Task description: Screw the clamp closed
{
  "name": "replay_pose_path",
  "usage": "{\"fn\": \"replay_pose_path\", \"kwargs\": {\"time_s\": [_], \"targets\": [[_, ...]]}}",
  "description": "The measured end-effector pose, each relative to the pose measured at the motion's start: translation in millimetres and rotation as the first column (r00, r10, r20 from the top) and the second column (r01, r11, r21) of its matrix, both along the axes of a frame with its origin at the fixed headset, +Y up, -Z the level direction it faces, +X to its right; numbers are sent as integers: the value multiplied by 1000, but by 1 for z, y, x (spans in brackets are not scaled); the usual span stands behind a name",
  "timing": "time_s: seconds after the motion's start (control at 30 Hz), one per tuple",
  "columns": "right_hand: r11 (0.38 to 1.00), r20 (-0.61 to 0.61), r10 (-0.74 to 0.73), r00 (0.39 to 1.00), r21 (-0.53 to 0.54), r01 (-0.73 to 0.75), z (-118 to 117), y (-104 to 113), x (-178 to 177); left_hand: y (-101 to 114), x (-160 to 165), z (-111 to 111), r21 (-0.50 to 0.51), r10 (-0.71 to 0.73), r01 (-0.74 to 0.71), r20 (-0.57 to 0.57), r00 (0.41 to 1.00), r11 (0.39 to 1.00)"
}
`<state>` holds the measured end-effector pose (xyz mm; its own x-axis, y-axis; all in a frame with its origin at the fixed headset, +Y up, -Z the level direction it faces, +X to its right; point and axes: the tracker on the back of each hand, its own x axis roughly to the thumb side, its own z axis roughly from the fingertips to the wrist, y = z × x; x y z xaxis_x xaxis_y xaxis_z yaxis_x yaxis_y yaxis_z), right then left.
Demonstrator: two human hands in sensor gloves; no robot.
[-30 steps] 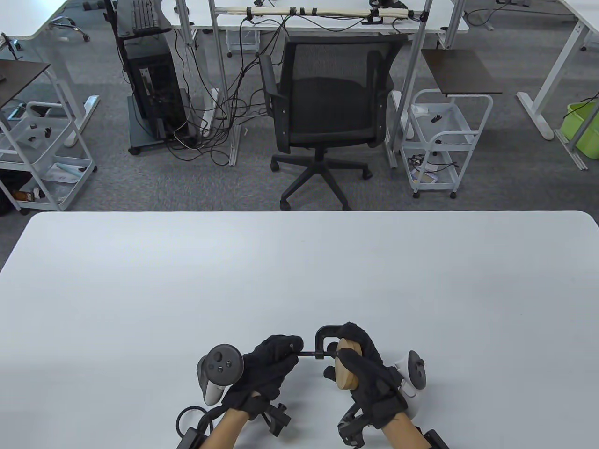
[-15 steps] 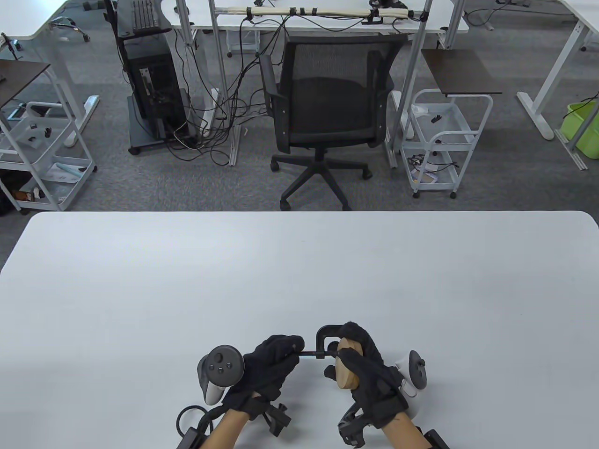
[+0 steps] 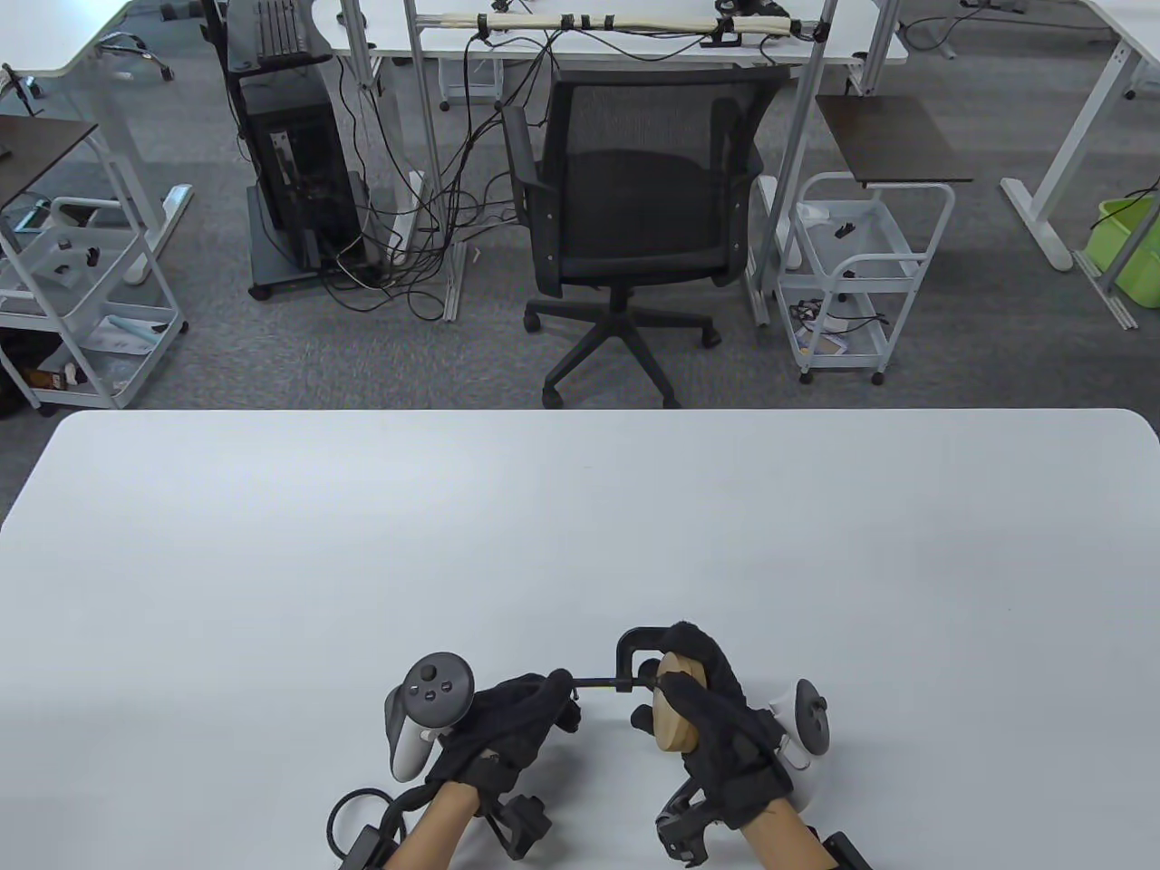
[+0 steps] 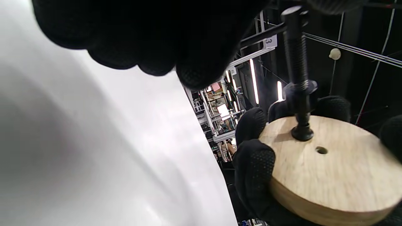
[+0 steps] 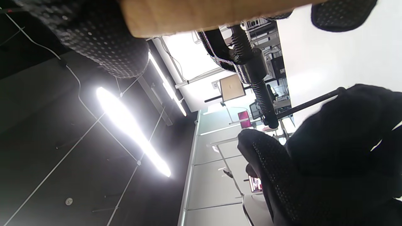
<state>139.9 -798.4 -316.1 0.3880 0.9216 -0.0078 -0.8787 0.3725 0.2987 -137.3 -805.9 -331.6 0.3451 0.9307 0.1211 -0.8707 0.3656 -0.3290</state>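
Two gloved hands share the small black metal C-clamp [image 3: 634, 657] above the tabletop [image 3: 580, 544]: right hand [image 3: 716, 716] grips its rigid round wooden disc [image 3: 675, 716], left hand [image 3: 517, 720] fingers pinch the thin, likely slippery crossbar.

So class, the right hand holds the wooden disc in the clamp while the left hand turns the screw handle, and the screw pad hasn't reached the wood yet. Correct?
Not quite. The left wrist view shows the screw pad already touching the wooden disc. The rest holds: the right hand holds the disc in the clamp, the left hand at the screw handle.
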Motion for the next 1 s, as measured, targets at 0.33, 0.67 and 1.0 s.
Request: {"fn": "replay_pose_path", "kwargs": {"time_s": [0.33, 0.67, 1.0], "targets": [[1000, 6, 13, 1000, -4, -12, 0, 0, 1, -1, 9, 0, -22, 140, -139, 85, 986, 990], [999, 16, 50, 999, 7, -50, 0, 0, 0, 16, 8, 2, 189, 129, -137, 54, 990, 972], [1000, -17, 7, 1000, -24, -8, 0, -3, -2, 25, 7, 6, 355, 55, -55, 10, 998, 933]]}}
